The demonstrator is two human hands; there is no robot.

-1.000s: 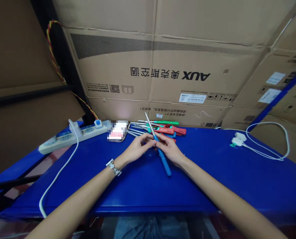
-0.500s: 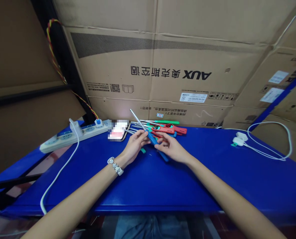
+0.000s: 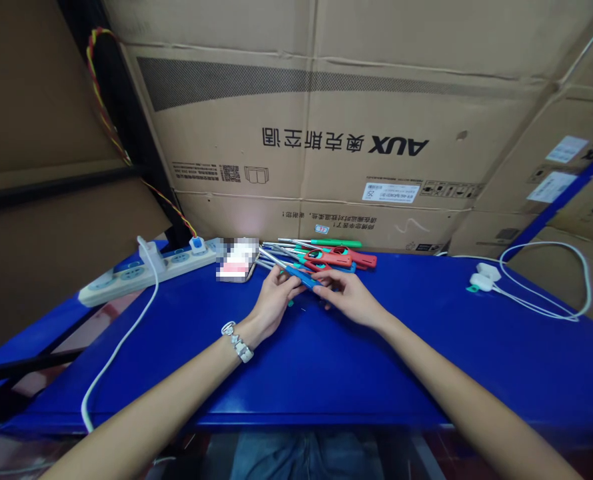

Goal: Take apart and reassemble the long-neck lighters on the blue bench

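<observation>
A blue long-nosed lighter (image 3: 302, 276) is held low over the table between my two hands, its metal barrel angled up and to the left. My left hand (image 3: 275, 295) is closed around its front part, thumb and fingers near the base of the barrel. At the rear end, my right hand (image 3: 352, 298) pinches the blue body with thumb and fingers. Just behind the hands lies a pile of similar lighters: red ones (image 3: 337, 257) with open trigger loops and a green one (image 3: 337, 243), their metal barrels pointing left. Part of the pile is hidden by my hands.
A phone (image 3: 236, 260) lies left of the pile. Beyond it stands a power strip (image 3: 141, 270) with plugs and a white cable. On the right, a white charger (image 3: 484, 277) trails a looped cord. A cardboard wall (image 3: 301, 153) backs the blue table (image 3: 316, 373).
The blue lighter has tipped down toward the pile, with its barrel lower and flatter than before. Both hands have stayed on it, and the right hand has moved slightly up.
</observation>
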